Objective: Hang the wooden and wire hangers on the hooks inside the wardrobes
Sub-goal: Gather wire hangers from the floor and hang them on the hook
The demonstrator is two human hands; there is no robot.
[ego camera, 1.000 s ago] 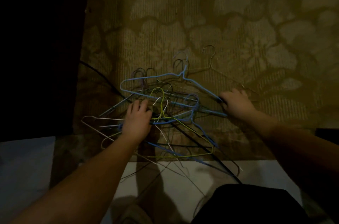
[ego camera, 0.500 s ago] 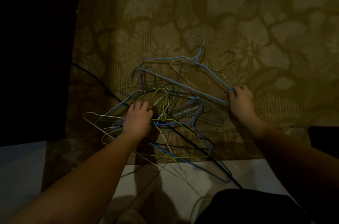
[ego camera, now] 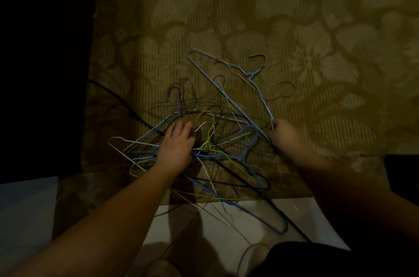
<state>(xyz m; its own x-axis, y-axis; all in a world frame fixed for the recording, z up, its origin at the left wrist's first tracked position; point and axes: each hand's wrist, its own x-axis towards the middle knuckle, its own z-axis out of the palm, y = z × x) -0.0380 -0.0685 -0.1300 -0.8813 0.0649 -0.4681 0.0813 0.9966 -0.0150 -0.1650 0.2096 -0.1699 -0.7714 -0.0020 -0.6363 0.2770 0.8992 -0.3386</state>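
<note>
Clearly your right hand (ego camera: 284,134) pinches the light, springy blue wire hanger (ego camera: 229,92) by its corner while your left hand (ego camera: 178,147), fingers spread, presses the snag-prone tangled hanger pile (ego camera: 210,152).

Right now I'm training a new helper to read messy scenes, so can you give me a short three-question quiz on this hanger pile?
1. True or false: the right hand grips a corner of the blue hanger that is raised off the pile.
2. Multiple choice: the left hand rests on A) the tangled hanger pile, B) bare tile, C) a wooden hanger.
3. Fill the gap: the pile lies mostly on the patterned ____.

Key: 1 true; 2 A; 3 carpet.
</note>
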